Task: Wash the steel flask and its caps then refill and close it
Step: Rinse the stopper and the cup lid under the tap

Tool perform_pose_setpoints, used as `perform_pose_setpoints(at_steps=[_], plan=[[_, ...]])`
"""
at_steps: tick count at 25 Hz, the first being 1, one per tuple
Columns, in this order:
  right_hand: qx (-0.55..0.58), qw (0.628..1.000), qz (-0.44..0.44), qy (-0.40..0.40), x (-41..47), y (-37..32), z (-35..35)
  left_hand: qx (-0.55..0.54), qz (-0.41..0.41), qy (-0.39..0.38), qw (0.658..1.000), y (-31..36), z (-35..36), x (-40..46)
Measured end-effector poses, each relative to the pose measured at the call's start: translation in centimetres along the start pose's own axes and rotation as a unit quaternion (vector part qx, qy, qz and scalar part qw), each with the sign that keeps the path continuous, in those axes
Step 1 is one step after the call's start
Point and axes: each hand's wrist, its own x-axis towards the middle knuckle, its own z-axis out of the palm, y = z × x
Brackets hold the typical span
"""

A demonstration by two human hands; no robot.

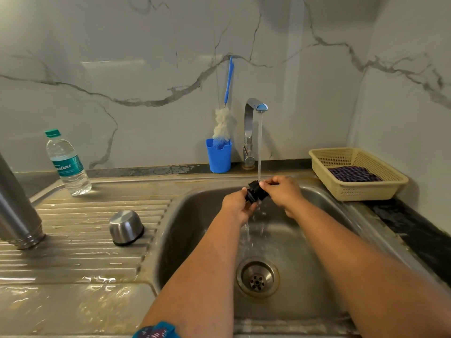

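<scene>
Both hands, left [238, 206] and right [284, 192], grip a black cap [255, 191] under the tap [253, 123] stream; flask [17, 206] and steel cap [125, 227] sit inverted on the drainboard [80, 254].

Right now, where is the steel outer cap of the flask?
The steel outer cap stands upside down on the ribbed drainboard, left of the sink basin, between the inverted steel flask and the basin.

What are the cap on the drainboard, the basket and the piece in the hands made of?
Cap: brushed steel by its grey sheen, with a dark rim, perhaps plastic. Basket: cream perforated plastic, matte. Piece held by both hands: black, likely plastic; too small to be sure.
</scene>
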Motion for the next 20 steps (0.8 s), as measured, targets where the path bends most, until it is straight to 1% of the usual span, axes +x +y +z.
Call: perform_pose_setpoints(at_steps=[1,4,5,7,10,12,17,20], plan=[[0.012,1.0,-0.016,-0.004,0.0,0.1,-0.1,-0.013,-0.014,-0.001,1.0,-0.1,-0.1,0.0],[0.015,0.997,-0.053,-0.061,-0.1,0.1,0.0,-0.034,-0.034,-0.005,0.999,-0.2,-0.4,-0.1],[0.011,0.996,-0.058,-0.066,0.1,0.1,0.1,-0.044,-0.036,-0.009,0.998,-0.2,-0.5,-0.3],[0.03,0.998,-0.049,-0.04,0.6,0.4,0.3,-0.051,-0.027,-0.019,0.998,-0.1,-0.6,-0.2],[0.063,0.998,-0.013,-0.004,1.0,0.7,0.3,-0.033,-0.009,-0.04,0.999,-0.3,-0.5,-0.3],[0.066,0.998,-0.013,-0.008,1.2,0.8,0.2,-0.036,-0.006,-0.05,0.998,-0.4,-0.4,-0.1],[0.117,0.991,-0.006,-0.065,0.7,0.2,0.0,-0.035,0.001,-0.054,0.998,-0.4,-0.5,0.1],[0.121,0.983,0.015,-0.139,0.3,0.6,-0.6,-0.026,-0.002,-0.06,0.998,-0.3,-0.4,-0.1]])
